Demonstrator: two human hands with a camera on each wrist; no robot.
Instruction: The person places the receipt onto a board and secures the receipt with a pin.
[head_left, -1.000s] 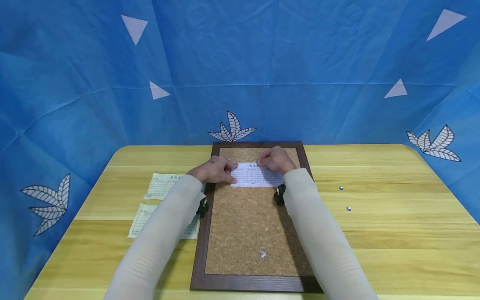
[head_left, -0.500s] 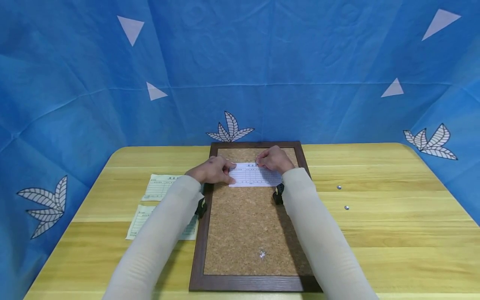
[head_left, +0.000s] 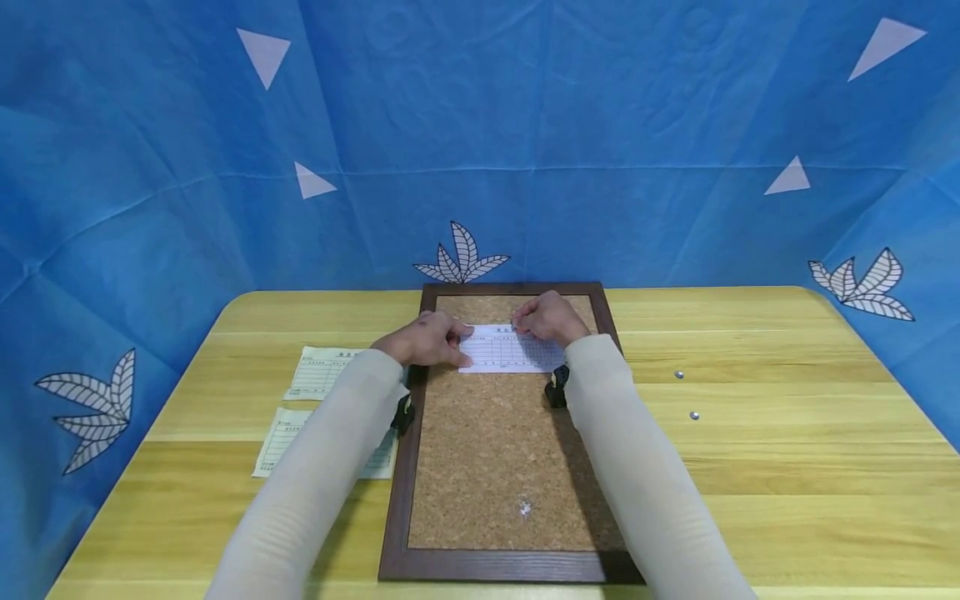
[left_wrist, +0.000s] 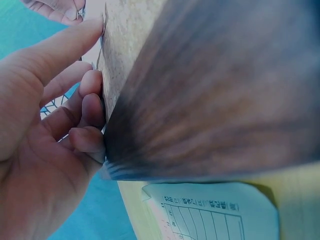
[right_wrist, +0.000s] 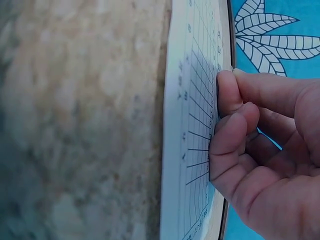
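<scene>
A white printed form [head_left: 495, 354] lies across the upper part of the framed cork board [head_left: 480, 450]. At the form's left end, my left hand [head_left: 429, 340] presses the paper down with the thumb and a fingertip apart; in the left wrist view the other fingers bend against the board's frame [left_wrist: 165, 125]. My right hand [head_left: 551, 318] is at the form's top edge, near its middle. Thumb and forefinger there pinch a small metal thumbtack [left_wrist: 79, 15], a glint of which shows in the left wrist view. In the right wrist view the fingers [right_wrist: 227, 145] hide it.
Two pale green forms [head_left: 322, 373] lie on the wooden table [head_left: 787, 467] left of the board, partly behind the left sleeve. Two silvery tacks [head_left: 694, 415] sit to the right. A small shiny patch [head_left: 525, 507] is low on the cork. A blue cloth [head_left: 480, 125] hangs behind.
The hands and form keep their places on the board. The head view has shifted slightly.
</scene>
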